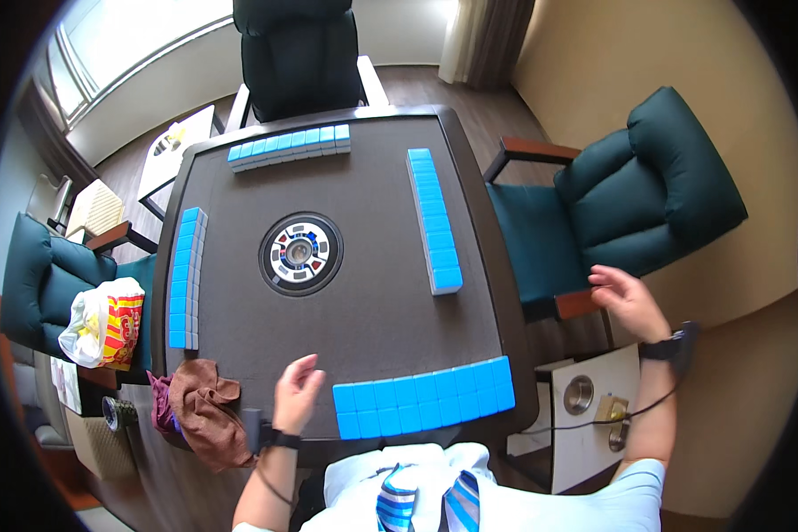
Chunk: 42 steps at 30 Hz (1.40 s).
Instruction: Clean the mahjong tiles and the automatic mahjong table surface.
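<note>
My left hand point(297, 394) hovers above the near edge of the mahjong table point(365, 312), its fingers loosely bent and nothing held. Just right of it, a near block of blue-backed mahjong tiles point(425, 399) lies face down, two tiles deep. Beyond the table's right side, my right hand point(628, 302) is raised in the air by a chair's armrest, holding nothing. Other blue-backed rows stand on the left point(186, 279), far point(289, 147) and right point(432, 223) sides. A round control panel point(299, 252) sits mid-table. Brown and purple cloths point(206, 412) drape over the near left corner.
Green padded chairs stand left point(26, 279), right point(605, 199) and far point(299, 60). A plastic bag point(109, 322) rests on the left chair. At my right, a side table point(565, 459) bears a metal bowl point(578, 395). A cable point(598, 422) runs from my right wrist.
</note>
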Available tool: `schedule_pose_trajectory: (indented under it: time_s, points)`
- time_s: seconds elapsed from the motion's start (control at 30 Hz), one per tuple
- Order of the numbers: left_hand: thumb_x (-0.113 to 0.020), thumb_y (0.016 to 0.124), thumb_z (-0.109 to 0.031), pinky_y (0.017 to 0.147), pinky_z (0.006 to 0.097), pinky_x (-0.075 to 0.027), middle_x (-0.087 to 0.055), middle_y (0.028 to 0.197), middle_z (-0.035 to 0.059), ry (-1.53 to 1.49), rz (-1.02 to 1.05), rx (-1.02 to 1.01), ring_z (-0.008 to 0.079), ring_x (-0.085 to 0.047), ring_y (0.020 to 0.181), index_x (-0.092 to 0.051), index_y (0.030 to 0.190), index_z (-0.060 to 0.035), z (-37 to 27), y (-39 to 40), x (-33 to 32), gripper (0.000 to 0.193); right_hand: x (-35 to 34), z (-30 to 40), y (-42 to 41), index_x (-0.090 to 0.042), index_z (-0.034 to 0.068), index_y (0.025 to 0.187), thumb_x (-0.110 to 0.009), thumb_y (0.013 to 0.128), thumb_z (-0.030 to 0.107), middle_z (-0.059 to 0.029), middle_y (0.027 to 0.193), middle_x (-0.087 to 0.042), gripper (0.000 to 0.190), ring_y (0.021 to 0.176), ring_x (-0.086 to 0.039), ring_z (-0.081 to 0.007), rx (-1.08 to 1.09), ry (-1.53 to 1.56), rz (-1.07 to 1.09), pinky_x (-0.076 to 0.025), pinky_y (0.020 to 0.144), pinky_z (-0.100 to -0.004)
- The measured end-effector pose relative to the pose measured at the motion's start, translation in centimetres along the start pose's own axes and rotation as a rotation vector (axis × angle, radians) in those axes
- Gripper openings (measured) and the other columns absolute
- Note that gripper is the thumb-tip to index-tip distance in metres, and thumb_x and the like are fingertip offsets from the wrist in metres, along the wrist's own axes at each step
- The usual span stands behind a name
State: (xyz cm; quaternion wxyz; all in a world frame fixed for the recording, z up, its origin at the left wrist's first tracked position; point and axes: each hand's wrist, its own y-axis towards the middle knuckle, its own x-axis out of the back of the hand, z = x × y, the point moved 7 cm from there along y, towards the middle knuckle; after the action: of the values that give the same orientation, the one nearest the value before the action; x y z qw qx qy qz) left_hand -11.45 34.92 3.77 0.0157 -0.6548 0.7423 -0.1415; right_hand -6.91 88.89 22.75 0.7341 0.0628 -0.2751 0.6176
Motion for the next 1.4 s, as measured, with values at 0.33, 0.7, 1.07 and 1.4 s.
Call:
schedule_pose_trajectory:
  time_s: [0.33, 0.7, 1.07, 1.4]
  points:
    - [-0.05, 0.098, -0.025, 0.092, 0.036, -0.05, -0.063, 0.118, 0.0155, -0.883, 0.329, 0.65, 0.0261, -0.06, 0.109, -0.054, 0.124, -0.0033, -5.6, 2.7, -15.4, 0.033, -0.4, 1.2, 26.4, -0.055, -0.003, 0.122, -0.065, 0.091, 0.02, -0.0072, 0.102, -0.066, 0.041, 0.091, -0.062, -0.0136, 0.23, -0.089, 0.137, -0.05, 0.082, -0.0277]
    - [-0.056, 0.096, -0.021, 0.104, 0.0361, -0.042, -0.049, 0.131, 0.0165, -1.167, 0.274, 1.001, 0.0242, -0.048, 0.123, -0.045, 0.127, 0.0038, 1.6, 8.5, -30.9, 0.042, -22.0, 0.0, 49.9, -0.055, -0.003, 0.125, -0.058, 0.083, 0.065, -0.0223, 0.123, -0.06, 0.08, 0.118, -0.056, -0.0336, 0.43, -0.273, 0.156, -0.043, 0.1, -0.0406]
    - [-0.053, 0.098, -0.021, 0.093, 0.0308, -0.049, -0.062, 0.105, 0.0143, -1.047, -0.047, 0.706, 0.0193, -0.062, 0.099, -0.056, 0.107, 0.0053, 6.2, 8.2, -30.4, 0.028, -22.6, 1.1, 45.5, -0.068, 0.001, 0.103, -0.048, 0.084, 0.069, -0.0235, 0.099, -0.067, 0.073, 0.098, -0.064, -0.0374, 0.283, -0.457, 0.161, -0.05, 0.086, -0.0421]
    - [-0.043, 0.098, -0.036, 0.063, 0.0397, -0.051, -0.067, 0.068, 0.0145, 0.451, -0.205, 0.431, 0.0273, -0.067, 0.066, -0.063, 0.078, -0.0012, 4.7, 7.2, -5.9, 0.045, -19.8, -6.7, 25.7, -0.019, -0.013, 0.142, -0.054, 0.082, 0.067, -0.0325, 0.124, -0.051, 0.106, 0.115, -0.05, -0.0436, 0.194, -0.457, 0.075, -0.041, 0.096, -0.0453]
